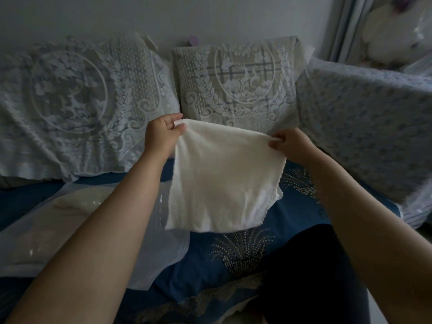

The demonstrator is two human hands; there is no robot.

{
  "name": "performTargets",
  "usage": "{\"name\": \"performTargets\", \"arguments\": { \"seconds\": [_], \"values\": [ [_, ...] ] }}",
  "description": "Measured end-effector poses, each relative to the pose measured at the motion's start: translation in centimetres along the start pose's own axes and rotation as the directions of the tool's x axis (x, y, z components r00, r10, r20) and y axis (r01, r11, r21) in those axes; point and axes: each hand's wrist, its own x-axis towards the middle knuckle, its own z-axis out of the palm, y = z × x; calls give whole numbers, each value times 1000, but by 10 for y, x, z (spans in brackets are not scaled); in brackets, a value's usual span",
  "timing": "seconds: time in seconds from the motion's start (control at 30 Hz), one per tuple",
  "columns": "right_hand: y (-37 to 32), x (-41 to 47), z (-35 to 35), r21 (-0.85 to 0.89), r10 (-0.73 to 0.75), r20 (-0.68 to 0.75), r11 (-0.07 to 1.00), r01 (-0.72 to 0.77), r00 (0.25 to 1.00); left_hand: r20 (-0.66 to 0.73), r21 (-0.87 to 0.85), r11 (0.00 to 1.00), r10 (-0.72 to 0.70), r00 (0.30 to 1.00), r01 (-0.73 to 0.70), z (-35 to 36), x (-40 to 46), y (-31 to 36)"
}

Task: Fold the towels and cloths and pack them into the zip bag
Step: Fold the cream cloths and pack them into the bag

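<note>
One head-worn camera looks forward and down, close over the sofa (pixel 233 265).

Behind the left hand (pixel 161 134) and its forearm, much of the clear zip bag (pixel 98 230) is covered — its opening can't be made out. The white cloth (pixel 222 181) hanging from both hands hides the bag's near corner. Right hand (pixel 289 146): fingertips buried in the cloth's fold.

Bare forearms (pixel 105 230), dark trousers (pixel 315 277)

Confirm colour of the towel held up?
Plain cream-white towel, no pattern; the head view, the only one, shows it.
</note>
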Motion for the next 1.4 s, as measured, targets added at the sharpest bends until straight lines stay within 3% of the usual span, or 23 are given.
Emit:
{"name": "performTargets", "arguments": {
  "seconds": [0.17, 0.27, 0.33, 0.43, 0.53, 0.63, 0.7, 0.73, 0.8, 0.87, 0.9, 0.97, 1.0, 1.07, 1.14, 1.2, 1.3, 1.34, 1.4],
  "values": [
    [9, 9, -17, 11, 38, -318, 999, -36, 947, -132, -37, 995, 91, 987, -97, -2, -9, 11],
    [20, -1, -23, 67, -4, -307, 997, 26, 952, -225, 26, 989, 146, 963, -144, 5, -52, 1],
    [33, -14, -21, 118, -4, -193, 993, 27, 981, -268, 144, 970, 231, 935, -198, 17, -93, -18],
    [62, -39, -10, 41, 98, 132, 994, -104, 986, -256, 327, 907, 354, 899, -264, 38, -150, -65],
    [89, -61, 11, -133, 212, 542, 977, -166, 813, -201, 307, 931, 268, 942, -199, 48, -193, -99],
    [104, -69, 29, -253, 268, 706, 960, -120, 656, -119, 270, 955, 161, 980, -124, 48, -216, -117],
    [107, -65, 40, -249, 289, 683, 955, -158, 670, -110, 303, 953, 63, 992, -27, 47, -215, -124],
    [107, -61, 47, -209, 288, 622, 957, -200, 728, -119, 335, 942, 12, 993, 28, 47, -209, -126],
    [103, -49, 63, -36, 295, 406, 951, -308, 865, -150, 360, 925, -73, 986, 123, 51, -187, -125],
    [95, -39, 79, 166, 342, 250, 906, -388, 906, -148, 312, 934, -134, 980, 175, 58, -160, -121],
    [92, -37, 87, 167, 365, 203, 901, -399, 909, -133, 305, 935, -148, 980, 182, 62, -148, -119],
    [84, -43, 103, 6, 293, 126, 955, -296, 948, -98, 352, 922, -138, 986, 164, 70, -140, -117],
    [79, -51, 113, -74, 166, 107, 985, -159, 980, -76, 384, 915, -102, 992, 123, 73, -143, -115],
    [66, -71, 134, -224, -94, 252, 963, 153, 963, 10, 441, 897, 30, 999, -31, 75, -160, -115],
    [56, -92, 159, -391, -158, 481, 842, 372, 863, 112, 470, 867, 125, 986, -163, 72, -179, -116],
    [52, -105, 180, -480, -94, 576, 765, 430, 812, 169, 495, 827, 211, 963, -268, 63, -190, -110],
    [51, -105, 195, -501, -63, 537, 778, 378, 842, 169, 579, 689, 422, 891, -436, 39, -198, -83],
    [50, -101, 196, -510, -83, 516, 770, 384, 852, 139, 637, 627, 479, 867, -449, 28, -199, -73],
    [48, -91, 196, -493, -130, 506, 768, 409, 853, 35, 771, 549, 469, 883, -323, 3, -201, -59]
  ]
}}
